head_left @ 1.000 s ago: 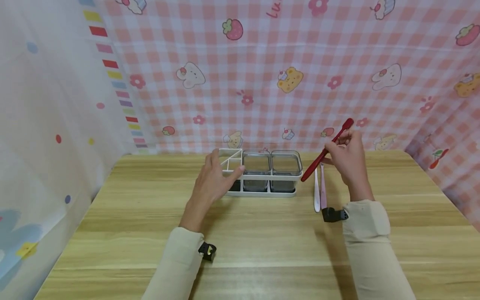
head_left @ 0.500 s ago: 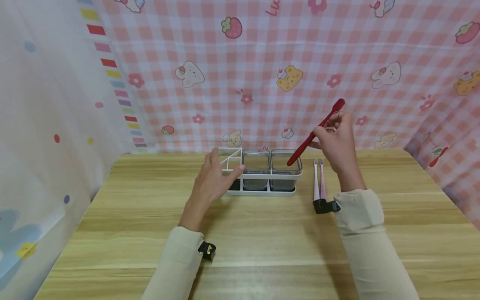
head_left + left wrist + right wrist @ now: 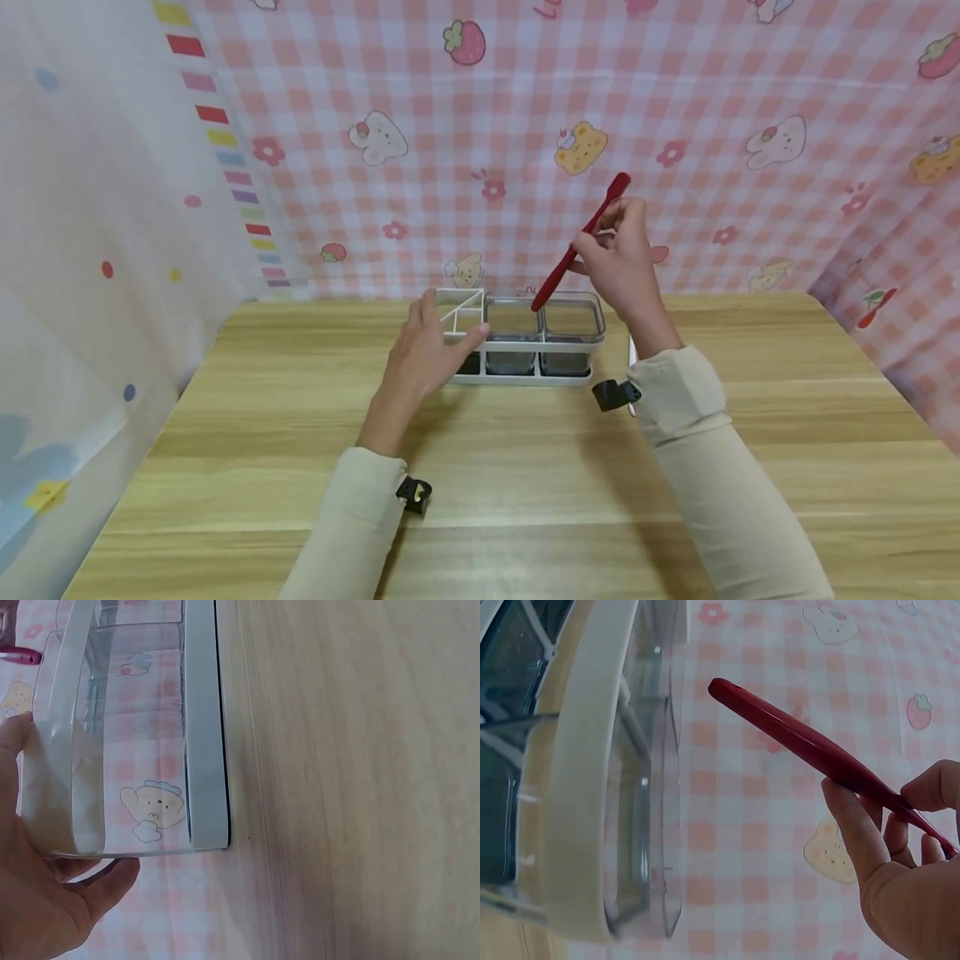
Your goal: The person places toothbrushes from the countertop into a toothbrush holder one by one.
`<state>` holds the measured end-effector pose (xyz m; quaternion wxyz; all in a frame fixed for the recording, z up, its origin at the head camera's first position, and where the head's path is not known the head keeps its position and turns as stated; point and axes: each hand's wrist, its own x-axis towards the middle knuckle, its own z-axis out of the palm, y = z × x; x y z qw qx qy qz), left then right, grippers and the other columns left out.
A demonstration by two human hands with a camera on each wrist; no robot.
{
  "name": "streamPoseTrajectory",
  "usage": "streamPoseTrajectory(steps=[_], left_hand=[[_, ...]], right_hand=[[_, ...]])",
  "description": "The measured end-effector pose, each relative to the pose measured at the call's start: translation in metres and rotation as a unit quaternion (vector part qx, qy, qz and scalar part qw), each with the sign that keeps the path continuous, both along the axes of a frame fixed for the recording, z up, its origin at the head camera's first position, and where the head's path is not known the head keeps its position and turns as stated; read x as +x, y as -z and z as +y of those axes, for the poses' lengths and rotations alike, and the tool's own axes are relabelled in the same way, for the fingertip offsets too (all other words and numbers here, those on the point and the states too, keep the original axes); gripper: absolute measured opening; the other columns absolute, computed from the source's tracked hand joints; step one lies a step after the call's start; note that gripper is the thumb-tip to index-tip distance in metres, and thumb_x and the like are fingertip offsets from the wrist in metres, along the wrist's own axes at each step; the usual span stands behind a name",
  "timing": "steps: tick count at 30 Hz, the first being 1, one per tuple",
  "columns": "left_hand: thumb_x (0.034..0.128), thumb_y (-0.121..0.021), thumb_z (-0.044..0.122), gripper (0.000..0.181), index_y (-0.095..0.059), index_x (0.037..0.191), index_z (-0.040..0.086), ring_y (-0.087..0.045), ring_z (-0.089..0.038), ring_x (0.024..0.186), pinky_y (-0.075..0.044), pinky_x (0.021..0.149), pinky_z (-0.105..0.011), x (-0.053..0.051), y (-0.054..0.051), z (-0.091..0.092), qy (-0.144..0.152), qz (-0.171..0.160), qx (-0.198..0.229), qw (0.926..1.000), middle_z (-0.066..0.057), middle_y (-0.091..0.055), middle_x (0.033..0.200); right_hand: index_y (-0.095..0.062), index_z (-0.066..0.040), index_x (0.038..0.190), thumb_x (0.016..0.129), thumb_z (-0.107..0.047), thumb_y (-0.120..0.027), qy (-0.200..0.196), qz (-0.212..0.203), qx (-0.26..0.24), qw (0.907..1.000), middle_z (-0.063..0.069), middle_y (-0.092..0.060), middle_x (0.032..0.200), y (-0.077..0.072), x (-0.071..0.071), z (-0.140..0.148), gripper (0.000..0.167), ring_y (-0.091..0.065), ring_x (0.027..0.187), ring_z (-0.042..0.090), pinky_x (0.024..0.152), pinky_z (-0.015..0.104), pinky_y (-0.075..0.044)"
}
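One tabletop (image 3: 495, 525) carries one white rack (image 3: 517, 347) with three compartments (image 3: 510, 362) and one white divider (image 3: 468, 310). There are one red toothbrush (image 3: 558, 273), one partly hidden white handle (image 3: 632, 351), one left hand (image 3: 423, 350), one right hand (image 3: 621, 262), two sleeves (image 3: 348, 508) and two black wrist cameras (image 3: 611, 396).

Cut-off lettering (image 3: 547, 11) "Lu", on checked cloth (image 3: 450, 187)

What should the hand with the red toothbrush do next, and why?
Maybe the right hand should move the red toothbrush a bit left, toward the white divider. Its lower end hangs in the air near where the middle cup and right cup meet in the head view. The divider's small gaps could prop it, and the left hand grips the holder there.
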<state>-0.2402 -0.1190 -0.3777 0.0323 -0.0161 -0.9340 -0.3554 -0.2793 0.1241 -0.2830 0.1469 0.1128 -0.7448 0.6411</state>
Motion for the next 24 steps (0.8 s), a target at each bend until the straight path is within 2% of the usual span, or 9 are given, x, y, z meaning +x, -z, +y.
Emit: streamPoseTrajectory(steps=[7,12,18,24], left_hand=[[0.0887,-0.057,0.072,0.107,-0.012,0.162,0.01,-0.039,-0.042,0.138,-0.039,0.105,-0.064,0.001,-0.003,0.001,-0.002,0.004,0.003,1.0,-0.019,-0.026,0.161],[0.088,-0.057,0.074,0.108,-0.012,0.162,0.009,-0.041,-0.042,0.137,-0.04,0.104,-0.064,0.001,-0.004,0.002,-0.004,0.005,0.001,1.0,-0.019,-0.027,0.16],[0.0872,-0.057,0.075,0.11,-0.012,0.162,0.009,-0.037,-0.041,0.141,-0.038,0.106,-0.063,0.0,-0.003,0.001,-0.006,0.002,0.002,1.0,-0.019,-0.026,0.161],[0.0868,-0.058,0.075,0.11,-0.014,0.161,0.007,-0.038,-0.041,0.14,-0.039,0.106,-0.062,0.0,-0.002,0.001,-0.008,0.003,0.0,1.0,-0.02,-0.027,0.16]], right_hand=[[-0.031,-0.008,0.11,0.095,0.0,-0.054,-0.008,0.001,0.019,0.9998,0.013,-0.043,0.104,-0.002,-0.004,-0.013,0.029,-0.06,0.096,0.028,0.08,0.045,-0.059],[-0.031,-0.008,0.111,0.096,0.0,-0.055,-0.022,0.008,0.022,0.9995,0.014,-0.044,0.104,-0.003,-0.006,-0.023,0.029,-0.06,0.095,0.028,0.08,0.046,-0.059],[-0.031,-0.006,0.111,0.097,-0.001,-0.052,-0.045,0.012,0.027,0.9985,0.015,-0.043,0.105,0.001,-0.01,-0.034,0.026,-0.059,0.094,0.029,0.081,0.045,-0.059],[-0.031,-0.004,0.115,0.099,-0.002,-0.054,-0.048,0.01,0.037,0.9981,0.017,-0.044,0.108,0.003,-0.01,-0.046,0.028,-0.059,0.099,0.031,0.082,0.045,-0.059]])
